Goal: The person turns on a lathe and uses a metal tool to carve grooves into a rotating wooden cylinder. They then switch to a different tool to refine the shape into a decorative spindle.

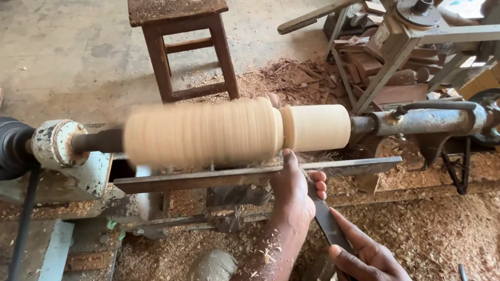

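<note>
The wood lathe is running and the pale wooden cylinder [202, 133] mounted on it blurs with spin, held between the headstock [60, 146] on the left and the tailstock [432, 119] on the right. A narrow groove already splits off a shorter, smoother section [317, 127] toward the tailstock end. The step in hand looks to be cutting or parting at that groove: a long flat-bladed turning chisel [328, 223] runs up from below toward the steel tool rest [205, 178], its tip hidden behind the fingers.

The left hand [295, 190] is clamped over the tool rest, fingers curled around the blade near its working end, pinning it down just below the groove; the forearm is dusted with shavings. The right hand [369, 262] sits lower and closer to the body, wrapped around the chisel's handle end with the fingers lying along it, steering from behind. Both hands are closed on the tool.

To go deeper, I'd judge the blade needs to stay flat on the rest with the handle guided slowly, so the edge doesn't catch in the spinning wood.

Sawdust [435, 233] lies thick on the floor, and a wooden stool [185, 38] stands behind the lathe
</note>
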